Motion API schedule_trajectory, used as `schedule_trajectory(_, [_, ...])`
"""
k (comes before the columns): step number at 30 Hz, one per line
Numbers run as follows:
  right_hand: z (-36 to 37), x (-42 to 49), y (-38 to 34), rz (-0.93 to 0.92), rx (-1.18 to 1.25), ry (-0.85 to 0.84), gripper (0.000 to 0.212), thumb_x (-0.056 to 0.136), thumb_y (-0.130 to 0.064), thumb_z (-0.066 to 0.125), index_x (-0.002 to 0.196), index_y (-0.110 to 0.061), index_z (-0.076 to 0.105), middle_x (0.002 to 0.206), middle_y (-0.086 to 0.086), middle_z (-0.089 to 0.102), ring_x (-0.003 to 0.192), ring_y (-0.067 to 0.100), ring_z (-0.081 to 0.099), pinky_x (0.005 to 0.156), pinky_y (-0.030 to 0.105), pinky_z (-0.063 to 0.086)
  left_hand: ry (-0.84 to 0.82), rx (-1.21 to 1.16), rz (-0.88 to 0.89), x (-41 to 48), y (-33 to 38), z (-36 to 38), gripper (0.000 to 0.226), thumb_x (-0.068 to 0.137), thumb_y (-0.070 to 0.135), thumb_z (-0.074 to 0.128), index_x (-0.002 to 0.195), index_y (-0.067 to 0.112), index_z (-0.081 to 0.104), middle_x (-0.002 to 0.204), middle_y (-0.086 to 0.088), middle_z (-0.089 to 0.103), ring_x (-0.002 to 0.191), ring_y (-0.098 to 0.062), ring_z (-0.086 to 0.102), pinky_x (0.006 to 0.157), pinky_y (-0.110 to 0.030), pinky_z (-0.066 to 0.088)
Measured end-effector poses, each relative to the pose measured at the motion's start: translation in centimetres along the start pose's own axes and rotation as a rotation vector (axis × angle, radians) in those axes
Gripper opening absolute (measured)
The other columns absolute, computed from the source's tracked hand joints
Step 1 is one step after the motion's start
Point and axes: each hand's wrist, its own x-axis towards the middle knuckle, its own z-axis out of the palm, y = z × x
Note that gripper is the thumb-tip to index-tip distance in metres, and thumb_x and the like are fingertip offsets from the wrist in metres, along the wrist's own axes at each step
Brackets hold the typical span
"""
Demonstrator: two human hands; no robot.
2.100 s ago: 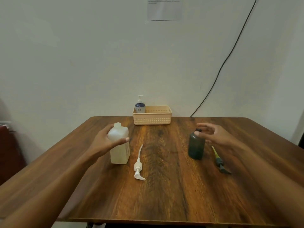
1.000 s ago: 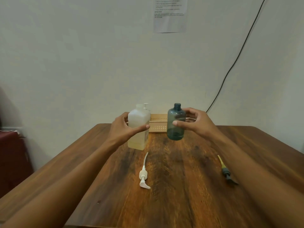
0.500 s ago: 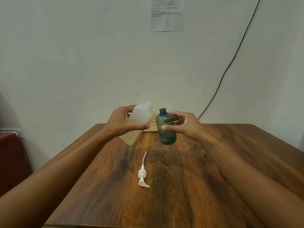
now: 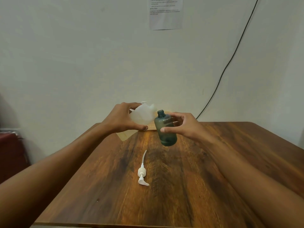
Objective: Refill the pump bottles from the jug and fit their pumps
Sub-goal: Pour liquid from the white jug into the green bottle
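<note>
So from my feed, both bottles are up in the air over the far half of the table (image 4: 230, 153). The left hand (image 4: 122, 120) is wrapped around the white jug (image 4: 142, 115), thumb underneath and fingers over the top, and the jug is tipped over hard so its spout points right, toward the green bottle (image 4: 166, 129). The right hand (image 4: 185, 125) has that bottle pinched between thumb in front and fingers behind, neck open and leaning a little left toward the jug. Spout and neck are just beside each other; I can't tell if they're touching, and I can't make out any liquid crossing over, it's too blurry there.

Down on the table, the white pump (image 4: 142, 173) is lying flat by itself, tube pointing away from me and nozzle toward me, well below the bottles. A tan basket (image 4: 152, 127) peeks out behind the hands at the back edge. On the wall there's a sheet of paper (image 4: 166, 14) up top and a black cable (image 4: 230, 60) running down to the right.
</note>
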Motion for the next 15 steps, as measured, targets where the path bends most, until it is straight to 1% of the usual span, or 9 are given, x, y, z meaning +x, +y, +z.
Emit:
schedule_trajectory(3, [-0.07, 0.01, 0.03, 0.002, -0.003, -0.001, 0.075, 0.073, -0.044, 0.094, 0.140, -0.032, 0.063, 0.117, -0.018, 0.069, 0.108, 0.005, 0.066, 0.067, 0.010, 0.054, -0.024, 0.037, 0.011, 0.10, 0.00, -0.11, 0.082, 0.064, 0.050, 0.092, 0.137, 0.026, 0.063, 0.136, 0.008, 0.064, 0.107, -0.011, 0.062, 0.072, -0.009, 0.052])
schedule_trajectory(6, [-0.09, 0.02, 0.12, 0.003, -0.004, -0.005, 0.076, 0.072, -0.044, 0.095, 0.140, -0.031, 0.064, 0.117, -0.017, 0.070, 0.108, 0.007, 0.067, 0.067, 0.011, 0.055, -0.035, 0.056, 0.013, 0.20, 0.13, -0.22, 0.083, 0.064, 0.049, 0.092, 0.138, 0.025, 0.062, 0.137, 0.008, 0.064, 0.108, -0.010, 0.061, 0.070, -0.006, 0.049])
schedule_trajectory(9, [0.00, -0.08, 0.13, 0.011, -0.013, -0.009, 0.072, 0.071, -0.046, 0.095, 0.136, -0.034, 0.065, 0.114, -0.021, 0.068, 0.103, 0.002, 0.066, 0.063, 0.008, 0.053, -0.052, 0.084, 0.021, 0.38, 0.26, -0.39, 0.083, 0.065, 0.048, 0.092, 0.139, 0.024, 0.062, 0.137, 0.007, 0.065, 0.110, -0.013, 0.063, 0.074, -0.008, 0.047])
schedule_trajectory(11, [0.03, -0.16, 0.14, 0.018, -0.010, -0.009, 0.066, 0.071, -0.046, 0.095, 0.129, -0.038, 0.066, 0.109, -0.025, 0.067, 0.100, 0.000, 0.066, 0.059, 0.006, 0.052, -0.059, 0.102, 0.026, 0.47, 0.37, -0.43, 0.084, 0.066, 0.047, 0.092, 0.140, 0.024, 0.061, 0.137, 0.006, 0.064, 0.112, -0.015, 0.063, 0.076, -0.010, 0.047])
schedule_trajectory(13, [0.08, -0.27, 0.14, 0.020, -0.006, -0.009, 0.062, 0.070, -0.046, 0.095, 0.125, -0.040, 0.066, 0.108, -0.026, 0.067, 0.099, 0.000, 0.066, 0.058, 0.005, 0.051, -0.064, 0.118, 0.033, 0.50, 0.51, -0.49, 0.084, 0.067, 0.046, 0.092, 0.141, 0.024, 0.060, 0.138, 0.005, 0.064, 0.113, -0.017, 0.063, 0.078, -0.013, 0.049])
schedule_trajectory(15, [0.17, -0.43, 0.18, 0.018, -0.003, -0.008, 0.063, 0.070, -0.046, 0.095, 0.127, -0.037, 0.067, 0.108, -0.026, 0.068, 0.100, 0.000, 0.066, 0.060, 0.006, 0.052, -0.075, 0.138, 0.046, 0.48, 0.68, -0.56, 0.085, 0.067, 0.046, 0.092, 0.142, 0.024, 0.059, 0.138, 0.005, 0.064, 0.113, -0.017, 0.063, 0.083, -0.019, 0.054])
